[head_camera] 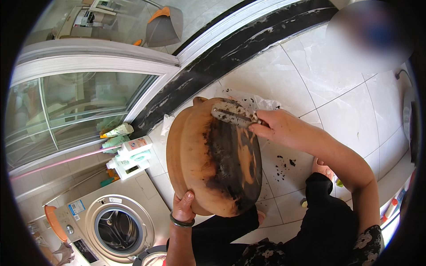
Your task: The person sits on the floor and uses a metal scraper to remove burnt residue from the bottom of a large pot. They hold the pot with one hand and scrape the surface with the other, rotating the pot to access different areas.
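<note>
A large brown clay pot (pixel 196 156) is tilted on its side before me, its base charred black with a few bare tan patches. My left hand (pixel 183 207) grips its rim at the lower left, thumb on the outer wall. In my right hand (pixel 274 126) is a flat metal scraper (pixel 233 114), its blade slotted and speckled with dark residue. The blade lies against the upper part of the pot, by the edge of the charred area. Black flakes (pixel 283 166) are scattered on the floor to the right of the pot.
A front-loading washing machine (pixel 146 186) with its door open stands at lower left. Detergent bottles (pixel 134 149) sit behind it. Beyond a black stone threshold (pixel 206 71) and white door frame (pixel 100 63) is a dustpan (pixel 164 28). Clear plastic sheeting (pixel 263 99) lies on the tiles.
</note>
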`<state>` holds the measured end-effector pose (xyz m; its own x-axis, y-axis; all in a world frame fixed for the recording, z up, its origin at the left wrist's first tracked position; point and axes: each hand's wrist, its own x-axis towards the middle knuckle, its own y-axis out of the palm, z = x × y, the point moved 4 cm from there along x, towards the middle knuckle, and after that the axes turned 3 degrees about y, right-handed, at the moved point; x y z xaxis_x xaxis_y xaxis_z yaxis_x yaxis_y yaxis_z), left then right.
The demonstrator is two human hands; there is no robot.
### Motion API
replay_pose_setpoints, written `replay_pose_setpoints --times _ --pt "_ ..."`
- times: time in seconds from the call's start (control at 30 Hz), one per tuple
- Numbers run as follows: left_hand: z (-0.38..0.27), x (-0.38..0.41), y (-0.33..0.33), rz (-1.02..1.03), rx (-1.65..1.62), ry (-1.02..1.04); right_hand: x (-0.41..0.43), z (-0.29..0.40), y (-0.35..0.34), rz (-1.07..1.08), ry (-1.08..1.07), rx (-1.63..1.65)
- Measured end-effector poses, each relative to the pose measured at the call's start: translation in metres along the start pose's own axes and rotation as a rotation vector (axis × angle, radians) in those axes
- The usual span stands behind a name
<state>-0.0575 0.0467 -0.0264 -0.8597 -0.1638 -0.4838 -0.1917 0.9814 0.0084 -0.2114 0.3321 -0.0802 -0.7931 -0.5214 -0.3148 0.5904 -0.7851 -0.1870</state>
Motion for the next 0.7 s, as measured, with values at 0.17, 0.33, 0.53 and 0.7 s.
replay_pose_setpoints --times 0.17,0.33,0.53,0.7 --pt "-0.001 0.004 0.002 0.024 -0.016 -0.012 0.006 -0.006 -0.005 0.002 0.085 -0.02" --pt "0.0 0.001 0.0 0.004 -0.003 -0.001 -0.009 0.012 0.011 0.122 -0.049 -0.07" --pt "-0.001 0.003 0.001 0.027 -0.061 -0.016 0.0 0.013 0.002 0.047 -0.047 -0.072" --pt "-0.002 0.003 0.002 0.035 -0.065 -0.032 0.007 0.019 -0.005 0.002 -0.074 -0.144"
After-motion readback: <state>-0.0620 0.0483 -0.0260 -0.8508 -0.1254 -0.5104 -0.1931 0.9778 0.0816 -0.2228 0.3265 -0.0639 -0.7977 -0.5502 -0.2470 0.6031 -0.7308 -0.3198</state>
